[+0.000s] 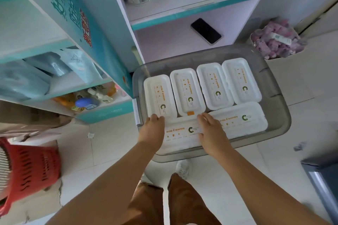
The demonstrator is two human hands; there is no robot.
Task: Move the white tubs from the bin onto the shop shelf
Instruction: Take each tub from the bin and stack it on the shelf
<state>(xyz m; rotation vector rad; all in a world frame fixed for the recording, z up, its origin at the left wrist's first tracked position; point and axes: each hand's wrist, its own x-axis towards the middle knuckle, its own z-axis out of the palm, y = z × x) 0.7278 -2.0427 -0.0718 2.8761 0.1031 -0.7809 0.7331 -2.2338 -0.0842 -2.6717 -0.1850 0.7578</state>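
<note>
Shop floor, tiled; bin [279, 115] sat at 12 below the shelf [182, 45]. Left hand [152, 129] and right hand [212, 133] lay flat, fingers apart, on the near tub [181, 133]. Better: curl under both short ends, lift level.

Tubs in bin [278, 95]: six were counted [182, 131].
Hands: two were seen [152, 128].
Phones: one was seen [206, 30].
</note>
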